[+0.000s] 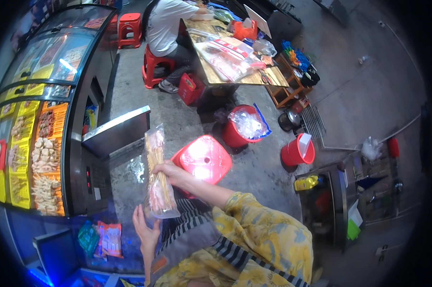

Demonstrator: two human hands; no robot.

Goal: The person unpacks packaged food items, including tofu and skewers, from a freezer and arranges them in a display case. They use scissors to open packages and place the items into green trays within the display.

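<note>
My right hand [169,173] grips a long clear plastic bag of skewered meat [162,197] around its middle. Bare wooden sticks fill the upper part of the bag, and pale pink meat lies in the lower part. My left hand [146,227] is beside the bag's lower end, its fingers spread and thumb apart; whether a fingertip touches the plastic cannot be told. Beyond my right forearm stands a red plastic stool [206,159] with a shiny top. A striped apron covers my front.
A glass display case [71,118] with skewers in yellow and orange baskets stands left. Red buckets [237,134] stand on the floor past the stool. A person in a white shirt [166,27] sits at a wooden table [210,73] bearing plastic bags and scissors. Packets [110,238] lie lower left.
</note>
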